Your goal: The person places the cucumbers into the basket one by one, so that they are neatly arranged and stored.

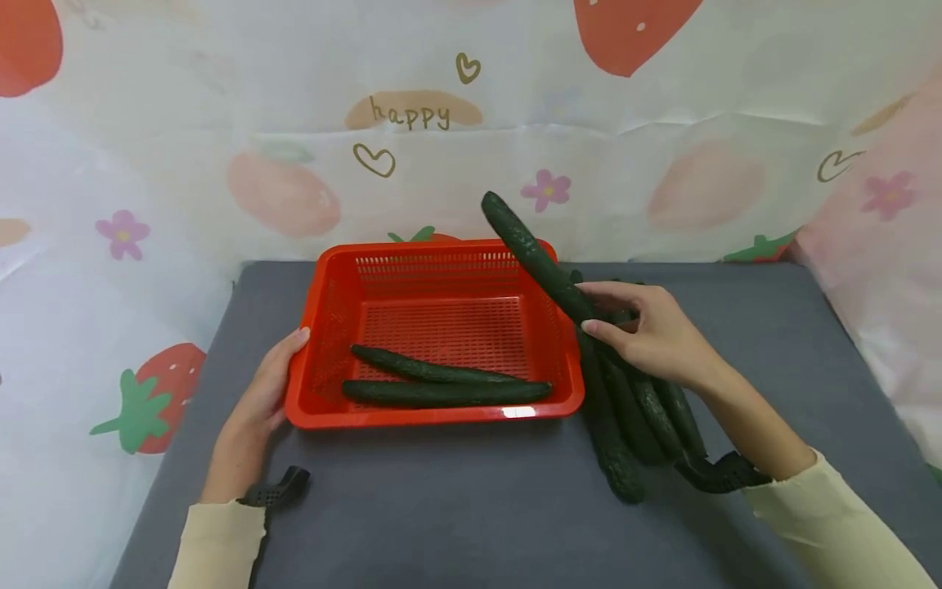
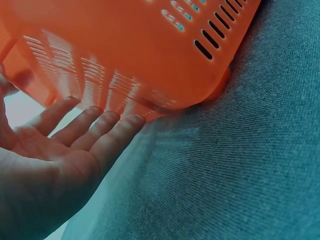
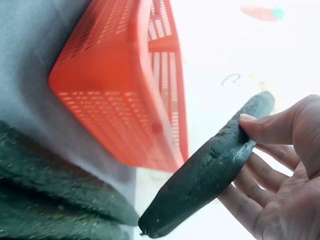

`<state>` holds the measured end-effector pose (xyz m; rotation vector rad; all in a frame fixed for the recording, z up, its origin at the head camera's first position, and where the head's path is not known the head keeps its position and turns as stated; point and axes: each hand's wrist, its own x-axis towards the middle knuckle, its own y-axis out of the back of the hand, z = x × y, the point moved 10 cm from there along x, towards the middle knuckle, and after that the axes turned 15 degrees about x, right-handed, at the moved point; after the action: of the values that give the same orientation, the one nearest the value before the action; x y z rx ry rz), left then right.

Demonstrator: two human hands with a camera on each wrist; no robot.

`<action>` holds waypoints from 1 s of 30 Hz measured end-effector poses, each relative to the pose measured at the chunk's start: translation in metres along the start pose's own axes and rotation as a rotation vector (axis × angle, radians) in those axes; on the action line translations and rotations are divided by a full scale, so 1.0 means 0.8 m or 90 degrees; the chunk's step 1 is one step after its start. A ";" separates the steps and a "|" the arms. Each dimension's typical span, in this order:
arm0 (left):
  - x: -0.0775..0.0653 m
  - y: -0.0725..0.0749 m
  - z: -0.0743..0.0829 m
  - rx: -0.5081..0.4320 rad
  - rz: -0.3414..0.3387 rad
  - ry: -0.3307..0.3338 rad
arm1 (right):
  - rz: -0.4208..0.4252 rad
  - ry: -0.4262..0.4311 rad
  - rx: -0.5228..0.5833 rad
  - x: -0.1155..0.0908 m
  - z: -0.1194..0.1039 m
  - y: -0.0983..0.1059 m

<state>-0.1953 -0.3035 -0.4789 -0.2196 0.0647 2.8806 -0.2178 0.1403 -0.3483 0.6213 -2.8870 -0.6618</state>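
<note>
My right hand [image 1: 648, 327] pinches a dark green cucumber [image 1: 537, 258] between thumb and fingers, raised at a slant across the right rim of the red plastic basket [image 1: 434, 418]. In the right wrist view the held cucumber [image 3: 200, 180] appears off the table, beside the basket wall. At the basket's left side, my left hand [image 1: 268, 384] holds the rim, its thumb on top. The left wrist view has its fingers [image 2: 92, 132] against the slotted outer wall. Two cucumbers [image 1: 449, 393] lie along the basket's near side.
Several more cucumbers [image 1: 614, 442] lie in a pile to the right of the basket, partly under my right hand and forearm. A grey cloth [image 1: 441, 507] covers the table. Behind it hangs a pale sheet [image 1: 589, 155] printed with strawberries, hearts and flowers.
</note>
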 end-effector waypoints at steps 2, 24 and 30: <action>-0.003 0.005 0.003 -0.002 0.009 -0.006 | -0.017 0.007 0.007 0.012 -0.007 -0.010; 0.006 -0.002 0.005 -0.002 -0.009 -0.012 | -0.105 0.061 -0.165 0.072 -0.058 -0.091; 0.006 -0.002 0.001 0.008 0.003 0.010 | -0.109 0.051 -0.180 0.084 -0.058 -0.103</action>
<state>-0.1994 -0.3008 -0.4792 -0.2391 0.0856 2.8820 -0.2392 0.0264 -0.3414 0.8368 -2.6186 -1.0189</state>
